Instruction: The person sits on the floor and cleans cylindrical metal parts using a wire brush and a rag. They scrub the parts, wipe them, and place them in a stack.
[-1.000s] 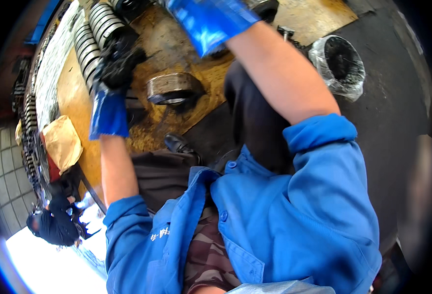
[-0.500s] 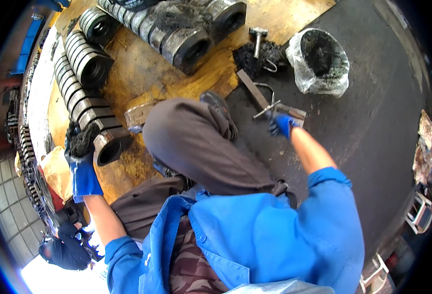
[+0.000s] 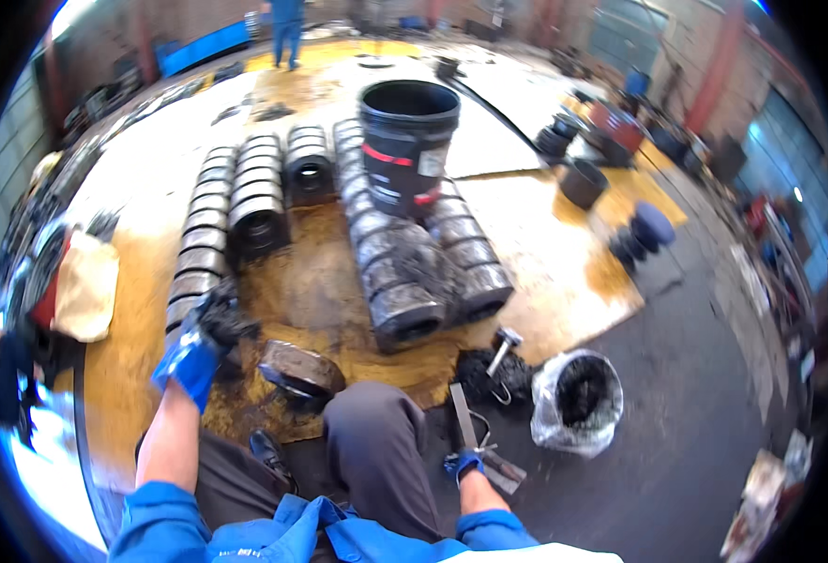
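Note:
My left hand, in a blue glove, is closed around a black, matted fibrous clump. It is at the near end of a row of metal rings. Down by the right knee, my gloved right hand has its fingers curled beside a flat metal bar and a bent metal rod; whatever it grips is hidden. A single thick metal ring lies on the stained board between my hands. A hammer rests on a black fibrous heap.
A bucket lined with clear plastic holds black material at the right. Beyond my knees, a tall black bucket stands on further rows of rings. Another person stands far off. A tan sack is at the left.
The view has tilted up, bringing the black bucket and the far room into sight. My left hand still has the clump beside the ring row. My right hand stays by the bar.

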